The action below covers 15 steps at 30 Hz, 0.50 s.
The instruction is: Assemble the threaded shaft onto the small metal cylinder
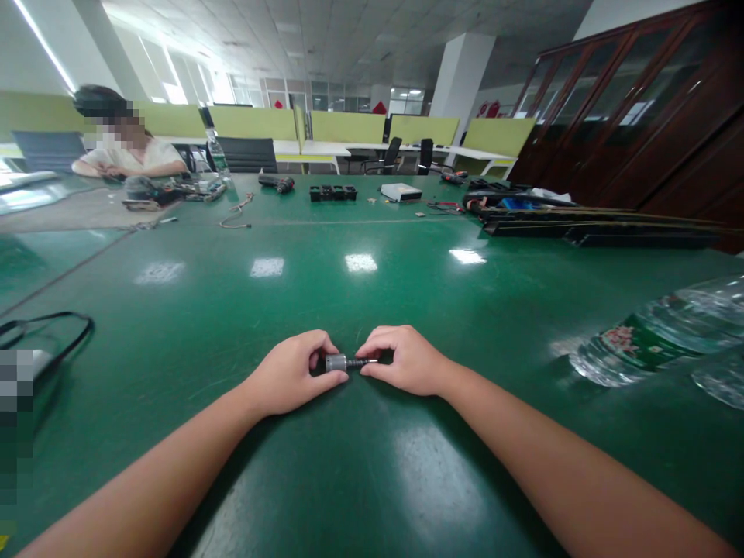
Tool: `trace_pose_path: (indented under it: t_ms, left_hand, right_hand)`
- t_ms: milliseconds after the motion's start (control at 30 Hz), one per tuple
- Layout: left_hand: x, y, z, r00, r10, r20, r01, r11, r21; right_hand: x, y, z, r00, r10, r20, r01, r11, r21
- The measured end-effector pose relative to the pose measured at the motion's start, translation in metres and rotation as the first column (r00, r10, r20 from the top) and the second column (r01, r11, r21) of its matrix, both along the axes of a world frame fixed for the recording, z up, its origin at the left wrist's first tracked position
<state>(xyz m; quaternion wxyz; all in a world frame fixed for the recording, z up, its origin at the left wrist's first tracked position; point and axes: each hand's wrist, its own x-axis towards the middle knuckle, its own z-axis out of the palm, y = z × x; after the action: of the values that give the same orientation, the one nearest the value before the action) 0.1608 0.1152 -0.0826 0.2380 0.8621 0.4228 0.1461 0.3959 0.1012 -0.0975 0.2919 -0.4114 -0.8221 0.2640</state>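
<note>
A small grey cylindrical part with a thin dark shaft lies level between my hands, low over the green table or resting on it. Thumb and fingers of my left hand are closed around its wide grey end. From the other side, my right hand pinches the shaft, whose pale tip shows between finger and thumb. I cannot make out exactly what kind of part it is.
Large water bottles lie at the right. A black cable loops at the left edge. Farther back are a power drill, a black slotted block, a silver box and dark metal rails. A person sits at the far left.
</note>
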Motion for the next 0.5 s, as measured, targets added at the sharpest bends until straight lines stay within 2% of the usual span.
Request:
trace_pose_path:
  t_ms: [200, 500]
  left_hand:
    - [0.0012, 0.0012, -0.0001, 1.000, 0.001, 0.011, -0.001, 1.000, -0.002]
    - [0.0022, 0.0030, -0.0005, 1.000, 0.012, 0.009, -0.012, 1.000, -0.016]
  right_hand:
    - [-0.0057, -0.0012, -0.0025, 0.994, -0.022, -0.102, 0.011, 0.994, -0.106]
    - [-0.0020, 0.0015, 0.0023, 0.998, 0.068, -0.010, -0.068, 0.997, 0.042]
